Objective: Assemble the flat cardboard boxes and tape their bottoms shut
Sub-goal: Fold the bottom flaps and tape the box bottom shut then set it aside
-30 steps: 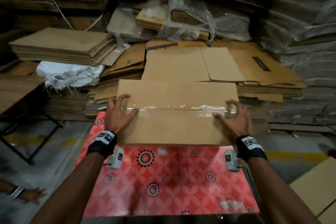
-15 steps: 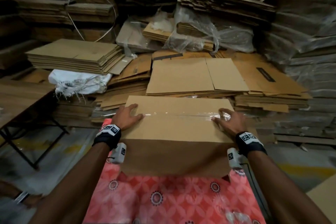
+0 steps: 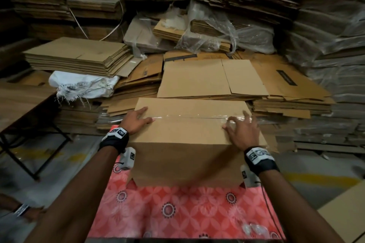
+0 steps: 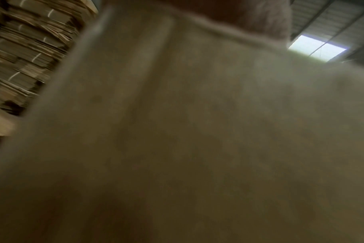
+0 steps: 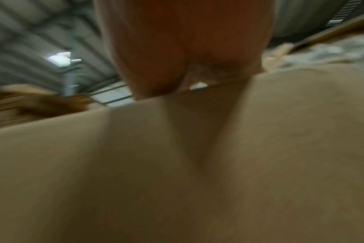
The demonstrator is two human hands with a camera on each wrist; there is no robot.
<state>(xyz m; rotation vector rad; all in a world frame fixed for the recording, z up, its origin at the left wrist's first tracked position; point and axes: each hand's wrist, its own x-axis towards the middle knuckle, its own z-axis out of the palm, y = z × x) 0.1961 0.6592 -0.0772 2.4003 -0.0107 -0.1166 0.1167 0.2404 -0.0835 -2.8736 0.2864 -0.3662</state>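
A brown cardboard box [image 3: 187, 144] stands bottom-up at the far edge of the red patterned table [image 3: 187, 213]. A strip of clear tape [image 3: 187, 117] runs along its middle seam. My left hand [image 3: 136, 120] lies over the box's left end, fingers straight on top by the tape. My right hand [image 3: 243, 130] rests on the right end with fingers spread over the tape's end. The near side wall of the box faces me. Both wrist views are blurred and filled by cardboard [image 4: 177, 131] [image 5: 177, 164]; my right palm [image 5: 183, 49] presses on its edge.
Stacks of flat cardboard [image 3: 207, 79] rise right behind the table, with another stack [image 3: 79, 57] and a white sack [image 3: 83, 85] at the left. A black metal frame [image 3: 29, 154] stands left. Another person's hand [image 3: 25, 211] shows bottom left. Flat cardboard [image 3: 345, 213] lies lower right.
The box has come up and toward me, so its near side wall now shows. Both hands stayed on its ends, and the right fingers slid along the tape's end.
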